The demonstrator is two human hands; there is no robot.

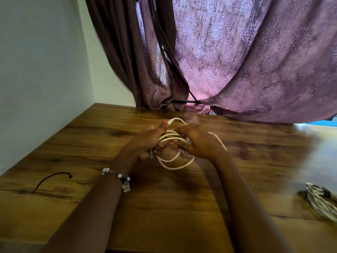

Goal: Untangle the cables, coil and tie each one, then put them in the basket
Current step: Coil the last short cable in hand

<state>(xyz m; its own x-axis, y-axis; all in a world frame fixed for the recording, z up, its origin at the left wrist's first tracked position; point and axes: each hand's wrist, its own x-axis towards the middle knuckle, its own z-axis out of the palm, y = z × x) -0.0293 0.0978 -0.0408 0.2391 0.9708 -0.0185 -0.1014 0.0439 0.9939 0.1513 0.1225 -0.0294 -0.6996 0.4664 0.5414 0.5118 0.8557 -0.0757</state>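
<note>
**Both hands gripping a half-coiled white cable above the table**

Left hand (151,137) is curled round the gathered loops of the white cable (175,161), thumb up near one cable end at the top. Right hand (198,141) pinches strands on the other side of the bundle, fingers bent around them. The coil hangs between the two hands, just over the wooden table (164,207), lower loops sagging toward it.

Handling, as a judgement: light, soft, springy cord; loops look ready to spring open if the hold loosens. Likely a bit slick. Best hold is across all loops at one spot, where the left hand already is, leaving the free end for wrapping.

Hard to see: motion blur on the right hand and the far loop; the plug ends can't be made out. A thin dark cord (51,179) lies on the table at left, apart. A striped woven thing (322,201) at the right edge is cut off; possibly the basket, cannot tell.
</note>
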